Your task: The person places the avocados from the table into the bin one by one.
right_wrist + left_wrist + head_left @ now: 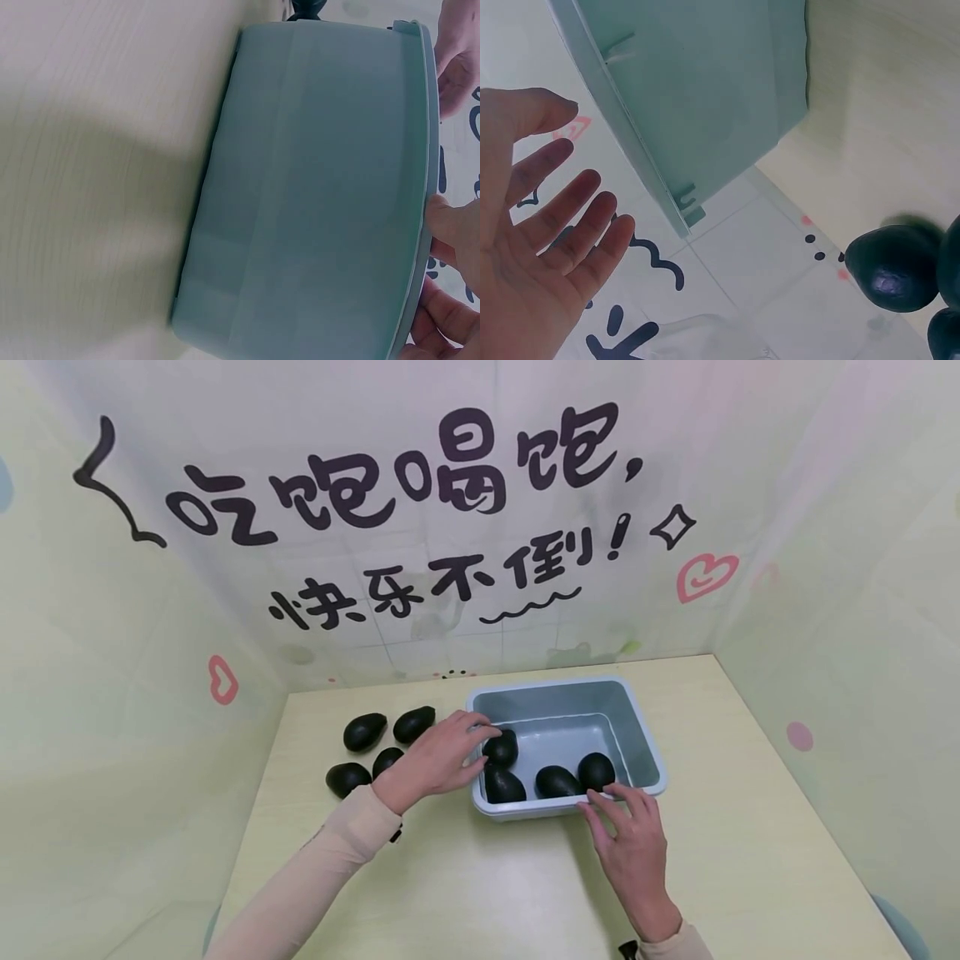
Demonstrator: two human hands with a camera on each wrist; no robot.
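A grey-blue plastic bin point(637, 727) stands on the table with several dark avocados point(557, 782) along its left and front sides. My left hand point(442, 752) reaches over the bin's left rim, fingertips close around an avocado point(501, 748) in the head view. In the left wrist view that hand point(562, 202) has its fingers loosely spread and its palm bare. My right hand point(633, 852) is at the front rim near the right corner. Its thumb point(444, 217) and fingers pinch the rim, next to a round avocado point(597, 772).
Several more avocados point(365, 732) lie on the pale wooden table point(720, 827) left of the bin, partly behind the left forearm. A printed cloth point(420, 543) with large black characters hangs behind the table and along both sides.
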